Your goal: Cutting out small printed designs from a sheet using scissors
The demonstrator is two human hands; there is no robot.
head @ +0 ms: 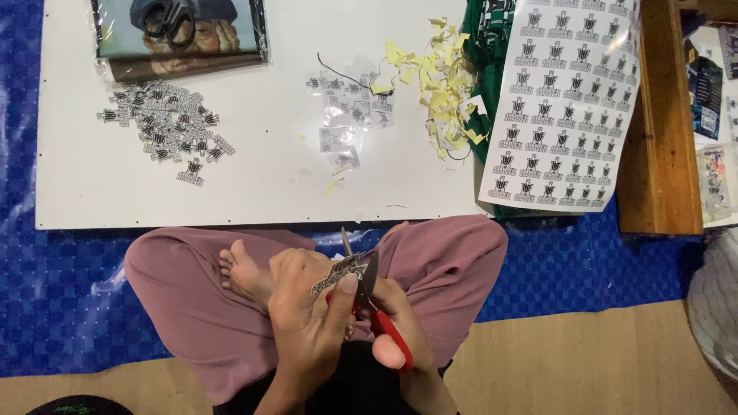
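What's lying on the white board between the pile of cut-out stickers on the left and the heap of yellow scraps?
In the head view, between the cut stickers and yellow scraps lie clear-backed sticker pieces and a thin black strand.

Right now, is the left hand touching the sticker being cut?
Touching. The head view shows the left hand pinching the black-and-white sticker between thumb and fingers, while the right hand works the red-handled scissors at its edge.

One head-worn camera looks steeply down — close over the lap, white board [254,177] just beyond.
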